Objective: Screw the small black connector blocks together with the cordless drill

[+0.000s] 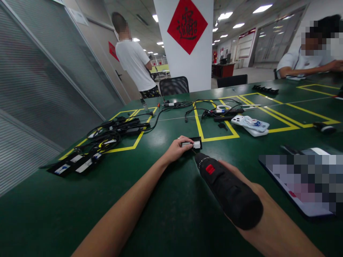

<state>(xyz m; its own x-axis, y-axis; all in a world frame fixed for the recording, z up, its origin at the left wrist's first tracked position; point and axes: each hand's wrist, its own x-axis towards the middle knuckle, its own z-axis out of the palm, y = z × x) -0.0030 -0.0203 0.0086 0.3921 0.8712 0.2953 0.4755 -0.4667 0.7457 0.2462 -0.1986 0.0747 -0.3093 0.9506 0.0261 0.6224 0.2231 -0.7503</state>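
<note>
My right hand (241, 175) is wrapped round a black cordless drill (227, 189) with a red switch on top. The drill points forward and left, and its thin bit reaches the near edge of a small black piece with a white block (197, 144) on it. My left hand (180, 148) closes over the left part of this black piece (198, 139) and presses it on the green table (160, 203). The fingers hide much of the piece. Whether the bit touches a screw is too small to tell.
Black cables and adapters (125, 125) lie in a heap at left, beside flat black pieces (85, 162). Phones (252, 125), tools (222, 112) and a tablet (284, 189) lie at right. One person (134, 60) stands behind the table; another person (297, 64) sits at far right.
</note>
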